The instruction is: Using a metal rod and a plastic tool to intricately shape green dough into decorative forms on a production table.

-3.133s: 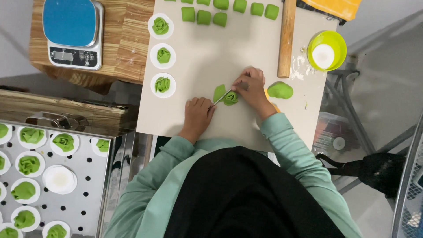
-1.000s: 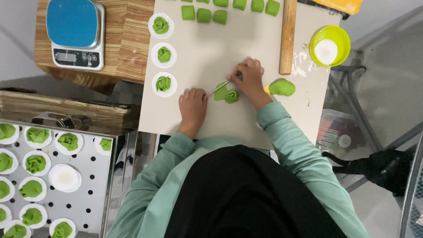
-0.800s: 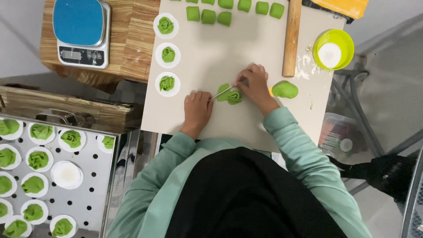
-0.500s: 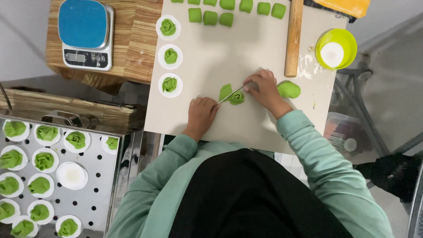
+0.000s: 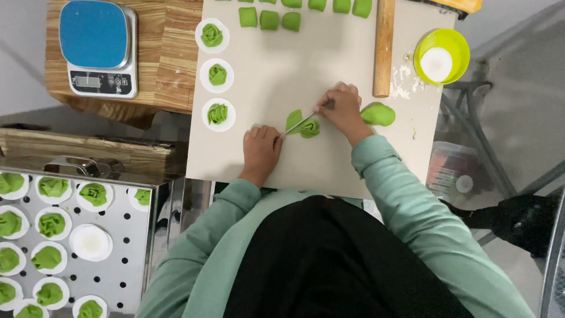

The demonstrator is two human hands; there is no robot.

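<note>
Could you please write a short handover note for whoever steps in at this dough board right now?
Left hand: flat on the beige work board, holding nothing.
Right hand: gripping a thin stick tool laid across the green dough piece being shaped.
Done: three green dough rosettes on white paper rounds along the board's left edge; more on the perforated metal tray.
Left: green dough squares at the top edge and a green dough lump beside the wooden rolling pin.
</note>
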